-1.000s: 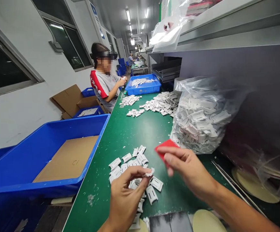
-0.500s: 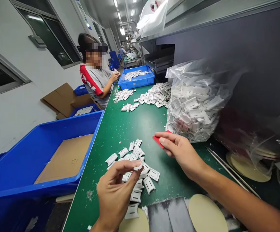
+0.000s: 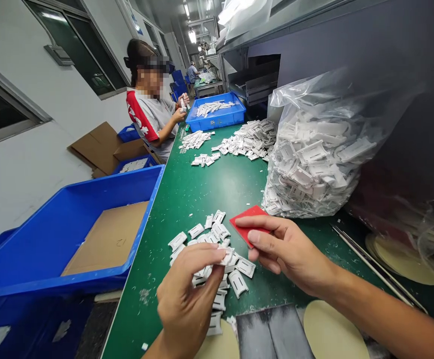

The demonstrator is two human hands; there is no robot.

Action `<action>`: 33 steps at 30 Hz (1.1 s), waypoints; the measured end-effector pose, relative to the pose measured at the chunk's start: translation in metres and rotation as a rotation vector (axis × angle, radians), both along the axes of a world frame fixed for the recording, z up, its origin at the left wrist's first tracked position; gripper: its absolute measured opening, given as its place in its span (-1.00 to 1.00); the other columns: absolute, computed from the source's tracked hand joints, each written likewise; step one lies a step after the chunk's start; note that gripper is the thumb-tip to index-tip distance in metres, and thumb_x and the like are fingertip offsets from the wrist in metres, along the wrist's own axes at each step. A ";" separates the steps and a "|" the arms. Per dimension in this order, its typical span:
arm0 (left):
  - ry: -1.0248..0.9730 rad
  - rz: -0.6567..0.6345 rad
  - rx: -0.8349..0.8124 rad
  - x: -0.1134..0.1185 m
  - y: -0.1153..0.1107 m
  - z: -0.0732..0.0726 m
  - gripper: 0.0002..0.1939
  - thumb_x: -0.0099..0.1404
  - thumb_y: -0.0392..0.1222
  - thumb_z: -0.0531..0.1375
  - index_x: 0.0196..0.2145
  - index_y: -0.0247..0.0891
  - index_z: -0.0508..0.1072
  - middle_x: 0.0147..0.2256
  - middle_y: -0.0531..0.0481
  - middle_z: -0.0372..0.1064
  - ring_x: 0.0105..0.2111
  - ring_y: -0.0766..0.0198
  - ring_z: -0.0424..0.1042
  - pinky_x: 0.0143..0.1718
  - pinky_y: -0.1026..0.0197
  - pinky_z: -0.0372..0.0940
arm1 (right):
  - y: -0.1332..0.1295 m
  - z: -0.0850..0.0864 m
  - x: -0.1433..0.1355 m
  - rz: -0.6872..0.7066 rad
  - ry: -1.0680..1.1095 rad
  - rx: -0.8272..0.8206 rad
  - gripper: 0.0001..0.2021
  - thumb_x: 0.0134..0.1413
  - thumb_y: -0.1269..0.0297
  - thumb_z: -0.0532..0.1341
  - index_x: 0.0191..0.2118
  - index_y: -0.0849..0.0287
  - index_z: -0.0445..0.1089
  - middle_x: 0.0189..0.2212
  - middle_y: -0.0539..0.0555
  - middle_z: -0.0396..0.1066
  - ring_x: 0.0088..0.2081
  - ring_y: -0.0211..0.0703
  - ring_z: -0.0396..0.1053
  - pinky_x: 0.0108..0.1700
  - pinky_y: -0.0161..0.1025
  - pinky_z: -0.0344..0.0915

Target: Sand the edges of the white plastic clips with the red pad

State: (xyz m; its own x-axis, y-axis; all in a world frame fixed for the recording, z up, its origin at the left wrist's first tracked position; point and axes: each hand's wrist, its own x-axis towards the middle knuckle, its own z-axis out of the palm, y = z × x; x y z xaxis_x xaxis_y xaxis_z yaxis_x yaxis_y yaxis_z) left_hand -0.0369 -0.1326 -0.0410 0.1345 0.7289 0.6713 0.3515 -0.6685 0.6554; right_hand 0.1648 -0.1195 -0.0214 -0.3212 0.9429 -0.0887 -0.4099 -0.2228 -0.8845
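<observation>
Between the thumb and fingertips of my left hand (image 3: 189, 286) is a small white plastic part (image 3: 227, 257), partly covered by the fingers. My right hand (image 3: 280, 244) pinches a flat red square pad (image 3: 245, 227), its free corner pointing left toward the white part but apart from it. Under and beyond my left hand lies a loose pile of similar white slotted plastic parts (image 3: 238, 283) on the green tabletop (image 3: 217, 192). A dark worn sheet (image 3: 273, 331) lies close in front of me, with pale yellow discs (image 3: 332, 329) on either side.
A clear bag of white parts (image 3: 314, 164) stands at the right. A large blue bin (image 3: 86, 184) with cardboard inside adjoins the table's left edge. Farther off are heaps of white parts (image 3: 249, 139), a blue tray (image 3: 217, 119) and a co-worker (image 3: 151, 109).
My right hand and the red pad have come closer to the white part, and more of the pad's face shows. The view has shifted slightly. My left hand keeps its pinch.
</observation>
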 end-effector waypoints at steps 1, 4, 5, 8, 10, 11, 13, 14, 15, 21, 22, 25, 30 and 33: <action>0.027 -0.007 0.061 -0.001 0.000 0.000 -0.60 0.16 -0.57 0.28 -0.13 -0.17 0.53 -0.26 -0.01 0.55 -0.18 0.12 0.52 -0.15 0.05 0.44 | -0.002 0.001 -0.001 0.050 0.016 0.005 -0.67 0.13 0.14 0.34 0.00 0.11 0.53 -0.54 -0.01 0.48 -0.66 -0.47 0.11 -0.62 -0.42 -0.09; 0.112 -0.024 0.244 -0.002 -0.001 0.000 -0.52 0.12 -0.57 0.32 -0.05 -0.18 0.53 -0.26 -0.01 0.58 -0.21 0.09 0.56 -0.17 0.01 0.48 | -0.006 0.003 -0.004 0.105 -0.040 0.044 -0.70 0.08 0.14 0.37 -0.09 0.17 0.57 -0.59 -0.02 0.46 -0.60 -0.39 0.26 -0.56 -0.41 0.09; 0.148 -0.020 0.287 -0.002 -0.002 0.000 -0.51 0.11 -0.57 0.32 -0.04 -0.18 0.53 -0.27 -0.01 0.59 -0.23 0.09 0.57 -0.17 0.00 0.49 | -0.006 0.003 -0.005 0.034 -0.100 0.060 -0.71 0.07 0.17 0.38 -0.12 0.19 0.58 -0.56 -0.01 0.47 -0.56 -0.36 0.31 -0.51 -0.39 0.17; 0.227 0.025 0.333 -0.003 -0.004 -0.002 -0.51 0.13 -0.55 0.31 -0.02 -0.16 0.53 -0.28 0.01 0.62 -0.24 0.09 0.59 -0.18 0.01 0.52 | -0.003 0.001 -0.007 -0.198 -0.228 0.081 -0.75 0.05 0.20 0.39 -0.16 0.21 0.58 -0.47 0.01 0.51 -0.51 -0.34 0.35 -0.39 -0.33 0.27; 0.222 0.052 0.367 -0.003 -0.004 -0.004 -0.56 0.16 -0.51 0.30 -0.03 -0.15 0.54 -0.29 0.01 0.62 -0.24 0.08 0.60 -0.21 0.02 0.53 | 0.001 -0.001 -0.007 -0.137 -0.222 0.076 -0.73 0.04 0.18 0.38 -0.16 0.22 0.58 -0.48 0.01 0.50 -0.52 -0.32 0.36 -0.40 -0.31 0.28; 0.214 0.060 0.389 -0.004 -0.004 -0.005 -0.58 0.17 -0.49 0.30 -0.04 -0.15 0.54 -0.29 0.01 0.62 -0.23 0.07 0.60 -0.23 0.03 0.53 | 0.003 -0.003 -0.007 -0.102 -0.229 0.075 -0.72 0.04 0.16 0.38 -0.16 0.23 0.58 -0.48 0.02 0.50 -0.53 -0.30 0.36 -0.40 -0.29 0.28; 0.204 0.073 0.405 -0.004 -0.004 -0.005 -0.59 0.17 -0.48 0.31 -0.06 -0.14 0.55 -0.31 0.02 0.62 -0.24 0.08 0.59 -0.25 0.06 0.53 | 0.007 -0.005 -0.005 -0.141 -0.286 0.056 -0.70 0.04 0.16 0.37 -0.15 0.25 0.57 -0.45 0.03 0.49 -0.52 -0.31 0.35 -0.39 -0.29 0.27; 0.202 0.077 0.390 -0.004 -0.003 -0.004 -0.58 0.15 -0.49 0.32 -0.07 -0.13 0.55 -0.32 0.03 0.62 -0.25 0.10 0.59 -0.25 0.07 0.52 | 0.008 -0.006 -0.004 -0.200 -0.313 0.040 -0.70 0.06 0.17 0.36 -0.14 0.25 0.57 -0.43 0.03 0.47 -0.51 -0.32 0.33 -0.40 -0.31 0.25; 0.201 0.076 0.360 -0.004 -0.003 -0.004 -0.56 0.14 -0.51 0.33 -0.07 -0.11 0.55 -0.33 0.04 0.61 -0.25 0.11 0.59 -0.24 0.07 0.52 | 0.008 -0.005 -0.004 -0.251 -0.321 0.026 -0.71 0.09 0.17 0.34 -0.13 0.24 0.56 -0.43 0.02 0.45 -0.50 -0.33 0.31 -0.40 -0.33 0.23; -0.011 -0.043 -0.264 0.001 0.001 0.001 -0.80 0.20 -0.39 0.33 -0.22 -0.19 0.55 -0.33 0.01 0.57 -0.33 0.22 0.55 -0.28 0.21 0.48 | -0.005 0.005 -0.003 0.073 -0.117 0.129 -0.69 0.18 0.12 0.27 -0.02 0.13 0.54 -0.57 -0.05 0.35 -0.55 -0.35 0.22 -0.49 -0.36 0.10; -0.082 -0.060 -0.420 0.003 0.003 0.002 -0.87 0.20 -0.34 0.34 -0.27 -0.21 0.54 -0.36 0.01 0.56 -0.37 0.25 0.54 -0.31 0.24 0.47 | -0.006 0.005 -0.003 0.112 -0.139 0.135 -0.69 0.17 0.12 0.28 -0.03 0.15 0.55 -0.56 -0.05 0.35 -0.56 -0.35 0.20 -0.50 -0.35 0.08; -0.253 -0.086 -0.682 0.006 0.006 0.003 -0.89 0.15 -0.25 0.40 -0.40 -0.26 0.52 -0.39 0.00 0.55 -0.36 0.28 0.54 -0.29 0.32 0.45 | -0.001 0.004 -0.001 -0.096 -0.304 0.100 -0.72 0.14 0.19 0.29 -0.08 0.19 0.58 -0.53 -0.04 0.32 -0.56 -0.37 0.11 -0.51 -0.34 0.02; -0.318 -0.094 -0.694 0.008 0.007 0.003 -0.86 0.11 -0.24 0.42 -0.46 -0.25 0.52 -0.37 0.00 0.57 -0.32 0.30 0.54 -0.24 0.33 0.43 | 0.002 0.006 0.000 -0.114 -0.215 0.109 -0.69 0.14 0.16 0.29 -0.06 0.18 0.56 -0.56 -0.08 0.23 -0.58 -0.40 0.03 -0.53 -0.34 -0.07; -0.301 -0.104 -0.631 0.008 0.006 0.002 -0.89 0.13 -0.27 0.40 -0.46 -0.24 0.53 -0.38 0.00 0.56 -0.32 0.29 0.54 -0.23 0.30 0.43 | -0.001 0.006 -0.003 0.024 -0.202 0.097 -0.66 0.12 0.13 0.30 -0.05 0.22 0.56 -0.61 -0.09 0.21 -0.60 -0.39 0.03 -0.55 -0.33 -0.10</action>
State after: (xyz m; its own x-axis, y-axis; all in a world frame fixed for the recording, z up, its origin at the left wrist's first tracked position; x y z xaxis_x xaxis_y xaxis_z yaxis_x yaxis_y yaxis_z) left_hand -0.0287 -0.1269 -0.0386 0.0989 0.9846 0.1439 0.0488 -0.1492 0.9876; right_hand 0.1619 -0.1205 -0.0150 -0.3285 0.9424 -0.0623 -0.2179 -0.1399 -0.9659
